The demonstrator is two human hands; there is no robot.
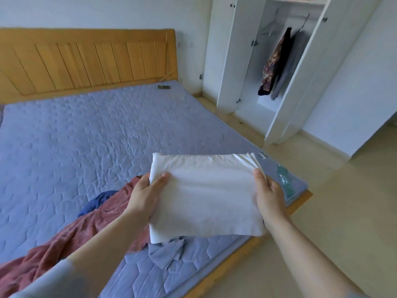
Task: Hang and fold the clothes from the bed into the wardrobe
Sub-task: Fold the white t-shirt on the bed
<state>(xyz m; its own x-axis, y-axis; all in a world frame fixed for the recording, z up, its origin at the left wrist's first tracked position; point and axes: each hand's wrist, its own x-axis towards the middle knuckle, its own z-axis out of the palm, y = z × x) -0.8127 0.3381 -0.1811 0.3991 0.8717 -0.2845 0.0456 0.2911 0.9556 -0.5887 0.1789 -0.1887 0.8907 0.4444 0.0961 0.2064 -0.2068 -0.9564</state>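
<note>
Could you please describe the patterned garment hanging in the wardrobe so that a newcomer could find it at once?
Find the open white wardrobe right of the bed's wooden headboard. Two garments hang inside, side by side. The patterned garment is the left one: dark with a reddish-brown print, while the grey garment next to it is plain.

The left forearm [103, 239] and the right forearm [300, 244], both bare, reach forward towards the folded white cloth [204, 196], and a grey sleeve [53, 280] covers the left arm near the elbow. The left grip [146, 194] holds the cloth's left edge, with the thumb laid flat on top and the fingers hidden beneath. The right grip [269, 194] holds the cloth's right edge the same way, thumb on top, about level with the left, wrists straight.
</note>
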